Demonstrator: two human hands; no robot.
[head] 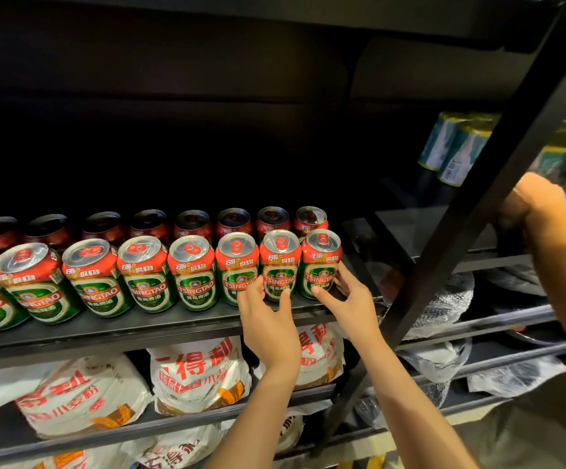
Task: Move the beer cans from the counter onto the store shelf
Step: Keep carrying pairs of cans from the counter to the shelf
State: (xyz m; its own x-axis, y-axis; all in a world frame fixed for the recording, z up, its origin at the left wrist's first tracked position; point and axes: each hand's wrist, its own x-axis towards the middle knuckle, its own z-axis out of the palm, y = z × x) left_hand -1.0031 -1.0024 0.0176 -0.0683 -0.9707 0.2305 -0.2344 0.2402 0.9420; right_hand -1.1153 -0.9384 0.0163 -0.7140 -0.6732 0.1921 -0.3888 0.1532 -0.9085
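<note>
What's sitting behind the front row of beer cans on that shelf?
Behind the front row of beer cans stands a second row of cans, only their tops and upper sides showing. Anything further back is lost in the dark shelf.

Beer cans (193, 270): red/green Tsingtao, upright, two rows on dark store shelf (159, 324). Front row labels face out, silver tops w/ red tabs; back row in shadow behind. Rightmost front can (320, 262) near shelf's right end, touching its neighbour (279, 264). Cans packed side by side.
</note>
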